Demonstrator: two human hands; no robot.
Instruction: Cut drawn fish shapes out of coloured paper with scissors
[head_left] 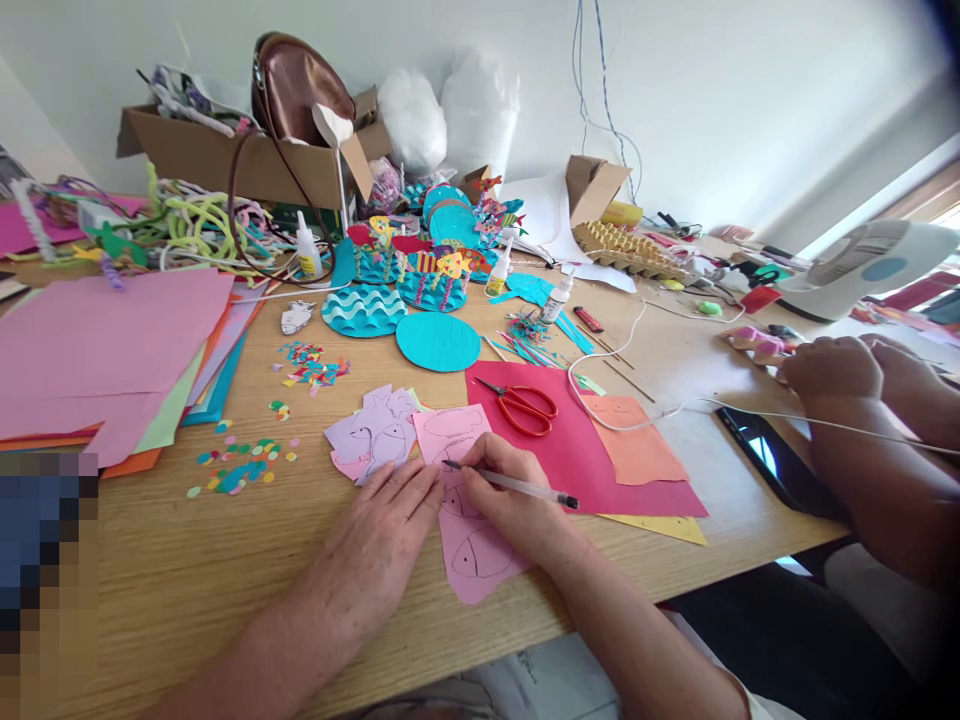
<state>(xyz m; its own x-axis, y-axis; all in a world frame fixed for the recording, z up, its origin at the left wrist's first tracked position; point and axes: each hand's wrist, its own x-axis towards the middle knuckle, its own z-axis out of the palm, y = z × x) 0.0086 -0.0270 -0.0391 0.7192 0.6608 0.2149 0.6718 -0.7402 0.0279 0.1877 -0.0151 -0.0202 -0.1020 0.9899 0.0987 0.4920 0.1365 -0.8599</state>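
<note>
Fish outlines are drawn on a pink sheet of paper [480, 560] lying on the table before me. My right hand [517, 490] grips a pen [529, 488], its tip at the sheet's upper half. Flat on the sheet's left edge rests my left hand [394, 525], fingers stretched out and holding nothing. Just beyond it lie lilac paper pieces [379, 425] with fish drawings. Red-handled scissors [525, 405] lie on a red sheet [577, 465] to the right, beside an orange paper piece [637, 440].
Confetti dots [247, 465] and a stack of coloured paper [112, 350] lie left. Blue fish decorations [431, 285], a blue oval [439, 342] and glue bottles [307, 250] stand beyond. A white cable [574, 375] crosses the right side near a phone [772, 460] and another person's hands [832, 370].
</note>
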